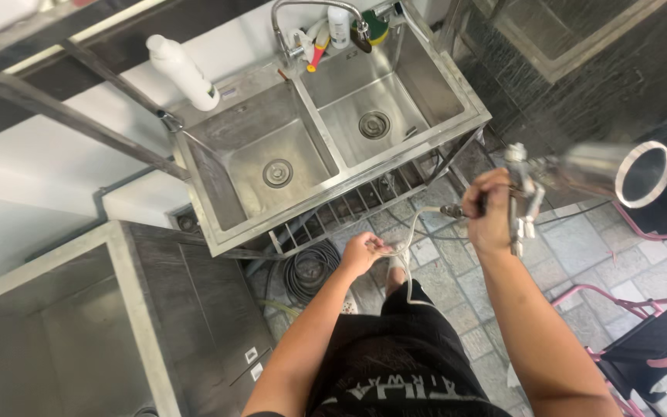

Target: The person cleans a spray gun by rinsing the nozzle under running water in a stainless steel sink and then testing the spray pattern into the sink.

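While looking straight down: stone-paved floor [457, 286] under the feet, grey tiles with pale joints. At 11 o'clock a steel double sink [326, 131] on a frame, two round drains, curved faucet [314, 11] above the back rim. At 8 o'clock a grey steel counter [63, 309], cut off by the frame edge. At 4 o'clock pink chair frames [627, 309], only partly visible. Under the sink a coil of dark hose [310, 270], half hidden by the frame.

At 10 o'clock on the sink rim, a white bottle [183, 73] lying tilted.

Right hand [492, 212] at 2 o'clock, raised, closed tight around the grip of a metal spray gun [526, 193]; silver cup [627, 170] blurred, open mouth turned toward the camera. Trigger part hard to make out.

Left hand [360, 253] near the centre, lower, fingers curled around a thin pale hose [407, 270]; how firmly, cannot tell. Hose end seems to reach the gun's base.
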